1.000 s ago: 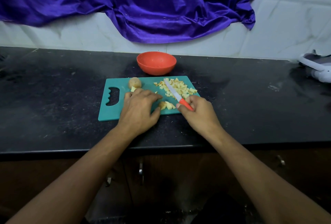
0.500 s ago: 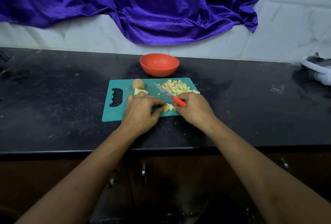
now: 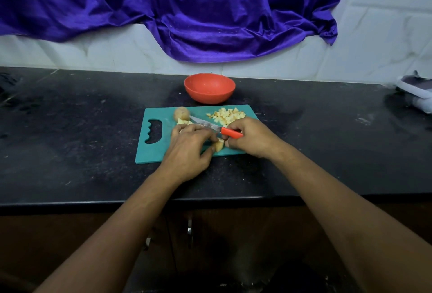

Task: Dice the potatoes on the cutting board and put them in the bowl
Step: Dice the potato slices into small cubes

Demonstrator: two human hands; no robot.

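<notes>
A black bench (image 3: 70, 129) runs across the view, with a purple cloth (image 3: 187, 12) hanging on the wall behind it. A teal cutting board (image 3: 152, 152) lies near the middle of the bench, its handle cut-out at the left end. At the far edge of the board sits a whole potato (image 3: 181, 113), with a few cut chunks (image 3: 181, 121) just in front of it. The left hand (image 3: 187, 150) rests on the board, its fingers (image 3: 205, 132) curled down and holding a potato piece (image 3: 218, 145) against the board. The knife (image 3: 205, 124) lies slantwise above that hand, blade pointing left toward the whole potato. An orange bowl (image 3: 209, 88) stands just beyond the board. A heap of diced potato (image 3: 228, 115) lies on the board's far right part. The right hand (image 3: 250, 138) grips the knife's orange handle, fingers wrapped round it. A white object (image 3: 416, 91) sits at the bench's right end.
</notes>
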